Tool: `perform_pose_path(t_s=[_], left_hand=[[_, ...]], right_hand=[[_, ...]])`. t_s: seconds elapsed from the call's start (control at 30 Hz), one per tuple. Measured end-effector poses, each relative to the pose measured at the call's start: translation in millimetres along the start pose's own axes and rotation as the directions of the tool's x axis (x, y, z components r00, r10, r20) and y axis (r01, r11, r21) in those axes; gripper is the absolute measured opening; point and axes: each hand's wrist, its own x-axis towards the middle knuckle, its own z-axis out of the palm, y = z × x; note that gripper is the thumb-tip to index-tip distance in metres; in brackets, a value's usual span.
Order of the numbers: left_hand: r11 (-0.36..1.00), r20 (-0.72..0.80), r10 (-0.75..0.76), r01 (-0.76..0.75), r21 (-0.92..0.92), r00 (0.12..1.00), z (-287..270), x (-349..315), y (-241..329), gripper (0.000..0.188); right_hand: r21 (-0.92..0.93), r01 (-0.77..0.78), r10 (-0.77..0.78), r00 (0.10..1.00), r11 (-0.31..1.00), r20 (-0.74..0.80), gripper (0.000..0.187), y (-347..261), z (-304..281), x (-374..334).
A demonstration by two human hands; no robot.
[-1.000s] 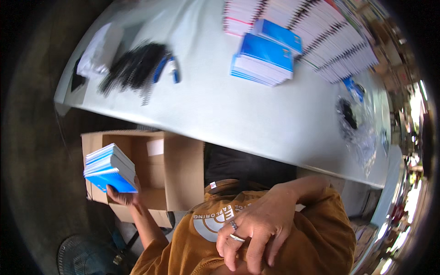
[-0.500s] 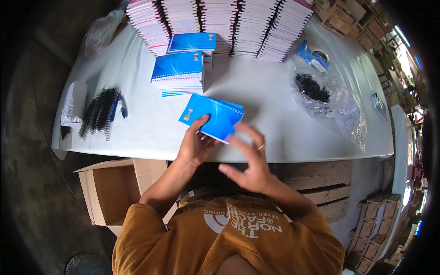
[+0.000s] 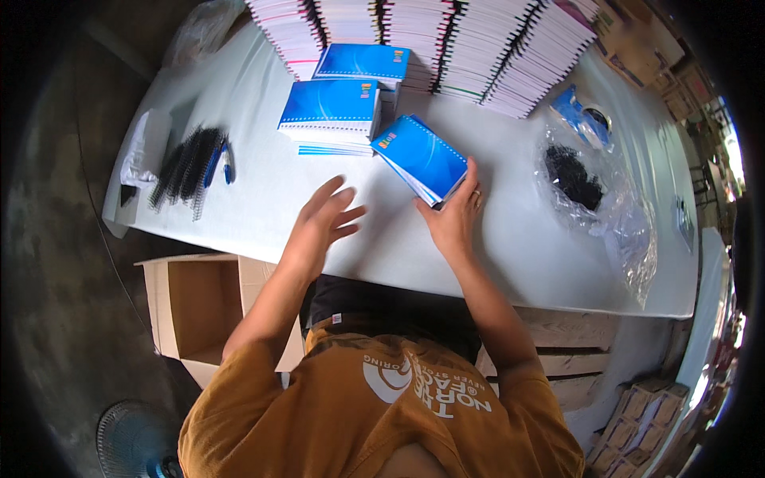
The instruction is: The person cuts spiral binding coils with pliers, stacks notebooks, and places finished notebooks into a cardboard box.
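A small blue-covered notebook [image 3: 422, 155] with a row of punched holes along one edge is gripped at its near right corner by my right hand [image 3: 456, 213]. Its pages fan slightly apart, and no coil shows in it. My left hand [image 3: 323, 223] hovers over the near table edge with fingers spread, holding nothing. Just left of the held notebook is a stack of similar blue notebooks [image 3: 331, 103], with another blue-covered stack [image 3: 362, 61] behind it.
Tall piles of bound notebooks [image 3: 414, 36] line the back of the white table [image 3: 271, 215]. Black coils [image 3: 190, 167] and a blue pen-like tool [image 3: 226, 162] lie left. Right are a clear bag of black coils [image 3: 575, 179] and a blue tape dispenser [image 3: 580, 115]. An open cardboard box [image 3: 203, 307] stands below.
My left hand has let go of the notebook and moved away from it. My right hand now grips the notebook, which has turned and shifted toward the stacks.
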Motion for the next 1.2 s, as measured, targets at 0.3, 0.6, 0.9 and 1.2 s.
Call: perform_pose_path(t_s=[0.3, 0.6, 0.9, 1.2], left_hand=[[0.977, -0.946, 0.207, -0.099, 0.187, 0.248, -262.1, -63.7, -173.7, 0.041], [0.652, -0.868, -0.361, 0.757, 0.026, 0.341, -470.7, -43.7, -352.1, 0.060], [0.406, -0.861, -0.220, 0.846, 0.346, 0.458, -415.4, 32.4, -343.3, 0.094], [0.748, -0.831, -0.103, 0.593, 0.298, 0.547, -452.6, 35.5, -366.1, 0.065]], right_hand=[[-0.015, 0.125, -0.126, 0.987, 0.992, -0.101, 0.103, 9.6, 19.2, 10.9], [0.219, 0.080, -0.080, 0.997, 0.972, -0.007, 0.102, -3.2, 35.5, 6.0], [0.075, 0.027, -0.018, 0.993, 0.997, -0.114, 0.100, -4.5, 29.5, 4.8], [0.090, -0.009, 0.014, 0.998, 0.996, -0.061, 0.100, -17.9, 33.8, 5.2]])
